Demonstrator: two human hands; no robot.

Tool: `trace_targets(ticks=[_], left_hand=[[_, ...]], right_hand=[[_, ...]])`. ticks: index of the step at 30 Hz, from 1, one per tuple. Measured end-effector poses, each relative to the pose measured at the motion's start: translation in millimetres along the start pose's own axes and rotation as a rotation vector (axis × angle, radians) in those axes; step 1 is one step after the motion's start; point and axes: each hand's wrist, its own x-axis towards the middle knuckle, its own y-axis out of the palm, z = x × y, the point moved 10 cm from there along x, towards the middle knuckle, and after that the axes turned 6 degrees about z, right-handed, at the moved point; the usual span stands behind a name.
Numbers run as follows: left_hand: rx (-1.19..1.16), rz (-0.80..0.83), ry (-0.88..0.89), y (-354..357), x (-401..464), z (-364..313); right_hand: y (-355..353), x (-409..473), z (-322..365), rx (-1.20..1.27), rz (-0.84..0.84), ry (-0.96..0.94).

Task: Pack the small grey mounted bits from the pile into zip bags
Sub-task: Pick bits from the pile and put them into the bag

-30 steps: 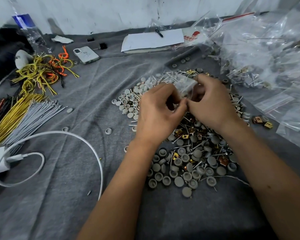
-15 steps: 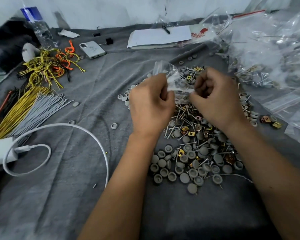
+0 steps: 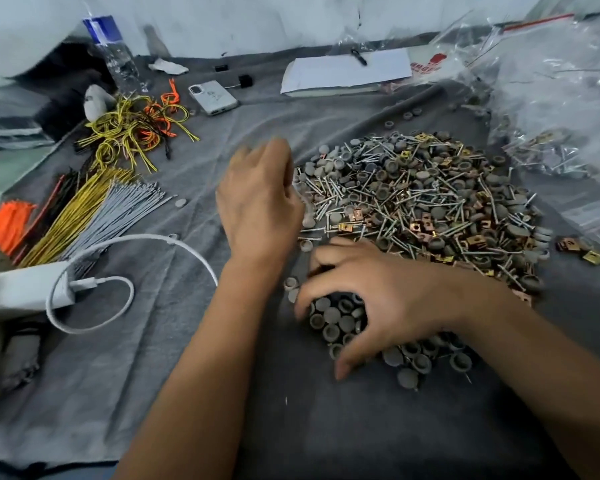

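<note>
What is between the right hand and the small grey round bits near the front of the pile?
Nothing visible: the right hand already lies spread over the small grey round bits on the grey cloth.

Big messy pile of small grey mounted bits (image 3: 413, 202) with metal shanks, spread across the grey cloth; clear zip bags (image 3: 561, 109) heaped far right.

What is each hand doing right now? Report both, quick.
Left hand: fingers curled, blurred; whether it holds anything cannot be told.
Right hand: open, fingers spread, cupped over the grey bits.
</note>
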Motion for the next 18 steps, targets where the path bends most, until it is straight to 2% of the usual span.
trace_targets(ticks=[4, 8, 13, 18], left_hand=[[-0.055, 0.038, -0.037, 2, -5, 14], [-0.168, 0.074, -0.084, 18, -7, 1], [-0.138, 0.081, -0.217, 30, -10, 1], [-0.144, 0.126, -0.22, 35, -16, 8]], right_hand=[[-16, 0, -9, 0.03, -0.129, -0.02], [-37, -7, -31, -0.069, -0.293, 0.069], [-56, -23, -49, -0.018, -0.462, 0.114], [-75, -41, -52, 0.034, -0.674, 0.095]])
